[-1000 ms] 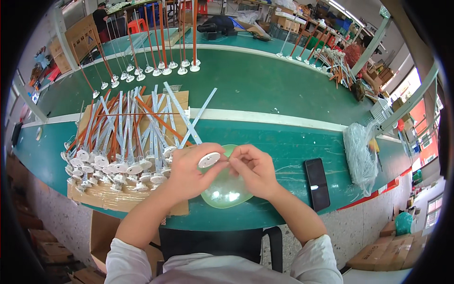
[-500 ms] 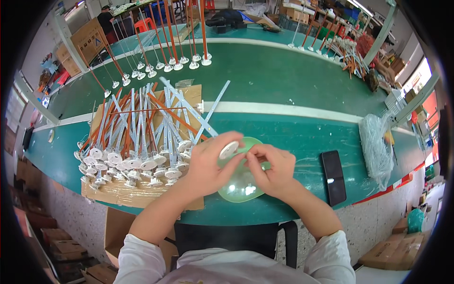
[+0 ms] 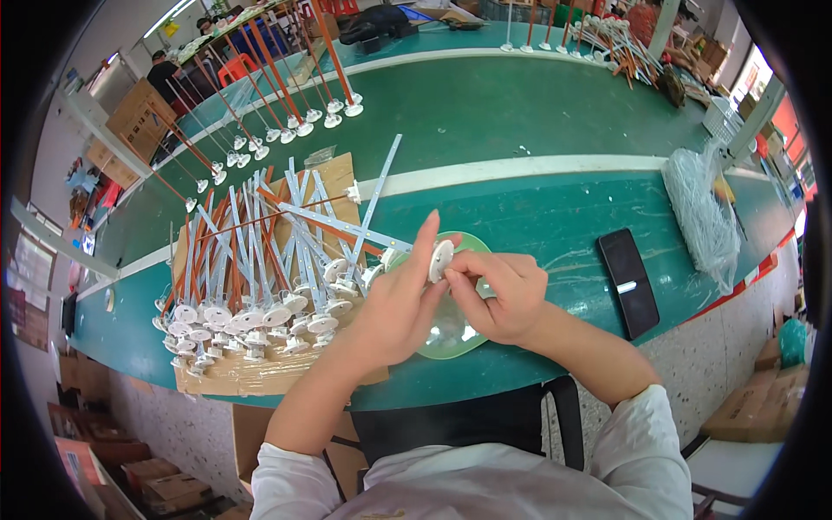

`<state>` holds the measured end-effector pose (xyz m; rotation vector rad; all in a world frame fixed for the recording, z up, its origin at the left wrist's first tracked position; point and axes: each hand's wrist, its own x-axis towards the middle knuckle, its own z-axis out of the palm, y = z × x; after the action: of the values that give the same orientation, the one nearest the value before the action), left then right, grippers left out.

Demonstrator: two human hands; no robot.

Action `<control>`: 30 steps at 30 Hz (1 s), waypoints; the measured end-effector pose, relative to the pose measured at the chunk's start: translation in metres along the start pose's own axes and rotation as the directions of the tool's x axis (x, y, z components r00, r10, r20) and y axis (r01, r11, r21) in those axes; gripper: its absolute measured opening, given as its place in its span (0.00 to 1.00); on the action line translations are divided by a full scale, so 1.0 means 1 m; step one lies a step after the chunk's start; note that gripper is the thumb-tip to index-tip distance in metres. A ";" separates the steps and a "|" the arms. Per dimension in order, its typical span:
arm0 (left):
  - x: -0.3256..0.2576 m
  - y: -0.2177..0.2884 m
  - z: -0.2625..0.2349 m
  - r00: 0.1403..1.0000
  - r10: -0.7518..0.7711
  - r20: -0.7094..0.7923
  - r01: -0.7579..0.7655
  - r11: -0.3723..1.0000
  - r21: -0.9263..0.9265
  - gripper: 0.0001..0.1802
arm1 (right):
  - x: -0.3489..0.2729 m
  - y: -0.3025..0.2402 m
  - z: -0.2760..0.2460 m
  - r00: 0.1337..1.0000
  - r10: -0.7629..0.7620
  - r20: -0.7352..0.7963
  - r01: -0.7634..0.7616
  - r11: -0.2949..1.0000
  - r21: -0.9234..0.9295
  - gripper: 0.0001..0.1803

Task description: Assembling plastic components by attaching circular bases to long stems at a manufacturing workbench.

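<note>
My left hand [image 3: 400, 303] grips a light strip [image 3: 381, 237] by its white round base [image 3: 441, 258]. The base's flat face is turned toward my right hand, and the strip reaches away to the left over the pile. My right hand [image 3: 503, 296] has its thumb and fingertips pinched together against the rim of that base; anything small between them is hidden. Under both hands sits a pale green see-through bowl [image 3: 452, 350]. To the left, many more strips with white round bases [image 3: 260, 318] lie heaped on a flat sheet of cardboard [image 3: 295, 374].
A black phone [image 3: 629, 284] lies right of the bowl, with a bundle of clear plastic wrap [image 3: 700, 217] beyond it. Rods on white bases [image 3: 303, 128] stand upright at the far left of the green table [image 3: 537, 113]. A black chair [image 3: 451, 433] is at the near edge.
The view has turned a little. My left index finger now points up, and the white base has turned its face more toward my right hand, whose fingertips now meet its rim.
</note>
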<state>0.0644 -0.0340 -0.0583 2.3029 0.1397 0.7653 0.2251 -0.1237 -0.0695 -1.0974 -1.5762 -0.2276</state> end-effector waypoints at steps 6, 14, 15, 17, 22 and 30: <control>-0.004 -0.006 0.004 0.995 -0.014 -0.098 0.037 0.971 0.235 0.41 | 0.001 0.001 0.000 0.996 -0.090 0.007 0.090 0.989 -0.120 0.07; -0.004 -0.009 0.005 0.997 -0.051 -0.060 0.055 0.996 0.075 0.40 | 0.000 0.003 -0.002 0.986 -0.078 0.144 0.101 0.982 -0.162 0.10; -0.004 -0.007 0.003 0.997 -0.054 -0.056 0.058 0.995 0.077 0.40 | -0.001 0.003 -0.001 0.984 -0.057 0.166 0.084 0.984 -0.158 0.11; -0.004 -0.004 -0.001 0.996 -0.092 0.001 0.092 0.995 -0.045 0.39 | -0.001 0.003 0.001 0.984 -0.058 0.167 0.085 0.984 -0.156 0.11; -0.004 -0.012 0.003 0.990 -0.131 -0.044 0.119 0.971 -0.207 0.36 | -0.004 0.005 0.006 0.987 -0.036 0.157 0.065 0.982 -0.180 0.11; -0.003 -0.011 0.002 0.970 -0.171 -0.171 0.153 0.982 -0.109 0.25 | 0.007 -0.003 -0.004 0.987 0.070 0.148 -0.082 0.993 0.083 0.12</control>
<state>0.0647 -0.0277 -0.0680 2.1010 0.3616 0.8749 0.2266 -0.1248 -0.0613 -1.1222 -1.6526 -0.0262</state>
